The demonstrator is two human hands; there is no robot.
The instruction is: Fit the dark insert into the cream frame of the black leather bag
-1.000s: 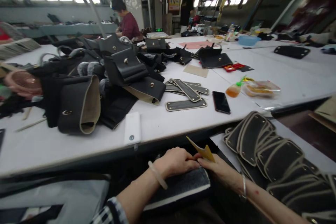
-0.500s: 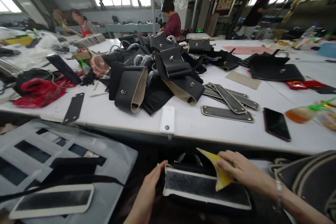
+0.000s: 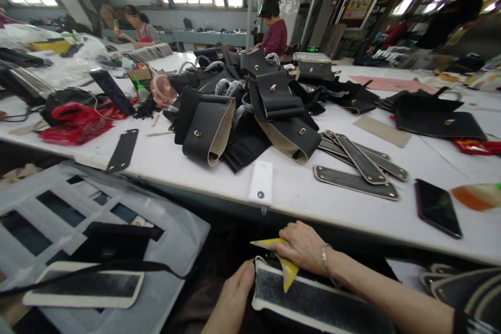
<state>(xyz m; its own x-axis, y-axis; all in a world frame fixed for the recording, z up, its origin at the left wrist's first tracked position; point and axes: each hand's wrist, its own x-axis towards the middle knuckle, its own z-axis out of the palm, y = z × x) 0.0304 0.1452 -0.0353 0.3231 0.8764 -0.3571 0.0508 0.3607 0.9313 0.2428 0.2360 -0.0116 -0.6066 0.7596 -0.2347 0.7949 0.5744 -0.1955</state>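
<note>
Between one and two o'clock, a framed red sign bears pale characters and a yellow panel, its writing too small for us to read. Closer in, at one o'clock, a little green sign glows.

At five o'clock our right hand has its fingers pressed together on a thin, creased yellow sheet, whose pointed lower corner overlaps a long panel, mottled black with a rough whitish border. Our left hand lies at that panel's left end; with its fingers partly hidden, we cannot tell whether it grips or merely steadies.

Just below centre, toward six o'clock, a smooth white slab shows a round dark mark. At three to four o'clock we see dark strips with rounded corners, beige edging and brass-coloured studs, then a glossy black phone. Smooth black bags with metal clasps heap up from ten to twelve. At eight, another white-bordered piece lies on cloudy plastic sheeting.
</note>
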